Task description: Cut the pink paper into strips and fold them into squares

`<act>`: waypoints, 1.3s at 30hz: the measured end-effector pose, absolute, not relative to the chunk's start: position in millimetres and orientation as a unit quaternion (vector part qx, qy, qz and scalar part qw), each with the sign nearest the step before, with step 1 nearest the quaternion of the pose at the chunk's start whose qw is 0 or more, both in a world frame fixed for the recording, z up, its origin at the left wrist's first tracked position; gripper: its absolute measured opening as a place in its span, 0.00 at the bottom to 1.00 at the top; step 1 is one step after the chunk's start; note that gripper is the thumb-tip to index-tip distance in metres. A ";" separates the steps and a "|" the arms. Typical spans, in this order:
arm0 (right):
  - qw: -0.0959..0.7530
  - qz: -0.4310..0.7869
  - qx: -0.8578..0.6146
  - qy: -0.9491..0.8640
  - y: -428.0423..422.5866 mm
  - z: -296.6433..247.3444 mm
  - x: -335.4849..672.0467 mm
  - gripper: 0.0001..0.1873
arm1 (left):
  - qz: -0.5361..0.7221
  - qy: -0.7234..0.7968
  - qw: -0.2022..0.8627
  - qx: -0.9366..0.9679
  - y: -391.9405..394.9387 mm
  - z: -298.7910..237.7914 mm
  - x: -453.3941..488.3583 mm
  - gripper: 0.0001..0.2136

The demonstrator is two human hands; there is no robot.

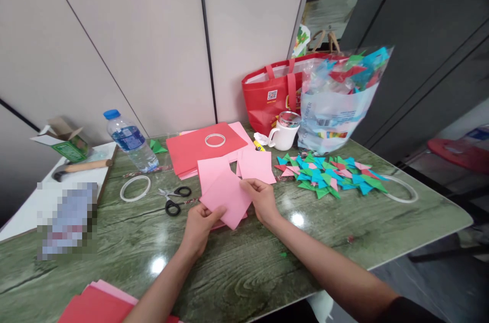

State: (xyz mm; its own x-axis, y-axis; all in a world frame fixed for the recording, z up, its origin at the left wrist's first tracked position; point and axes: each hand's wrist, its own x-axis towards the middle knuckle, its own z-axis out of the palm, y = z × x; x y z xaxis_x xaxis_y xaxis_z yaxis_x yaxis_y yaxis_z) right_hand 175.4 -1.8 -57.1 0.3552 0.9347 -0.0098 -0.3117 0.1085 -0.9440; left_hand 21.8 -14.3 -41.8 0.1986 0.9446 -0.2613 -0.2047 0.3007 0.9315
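Observation:
A square of pink paper (230, 199) is held between my two hands above the green table, turned so a corner points toward me. My left hand (200, 226) pinches its lower left edge, thumb on top. At its upper right corner, my right hand (262, 199) grips with thumb and fingers closed. More pink paper (208, 170) lies behind and partly under the held square. A second small pink stack (257, 166) sits just beyond my right hand. Black-handled scissors (174, 198) rest with blades apart, left of my left hand.
Folded paper pieces (328, 175) in several colours spread to the right, beside a tape roll (401, 189). Behind stand a white mug (284, 132), a red bag (263, 99) and a filled plastic bag (328, 114). A water bottle (132, 142) and hammer (82, 167) are left; red sheets (95, 307) lie near.

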 end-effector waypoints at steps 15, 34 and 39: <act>0.682 0.475 -0.469 -0.300 -1.1 -56.4 175.6 0.10 | 0.449 0.447 0.659 0.405 -14.5 -46.7 21.1 0.14; 0.687 0.487 -0.457 -0.287 0.1 -54.0 178.5 0.10 | 0.467 0.431 0.646 0.422 -9.8 -39.8 13.1 0.10; 0.688 0.475 -0.462 -0.296 0.0 -53.3 178.2 0.09 | 0.485 0.437 0.626 0.427 -11.0 -39.3 14.7 0.10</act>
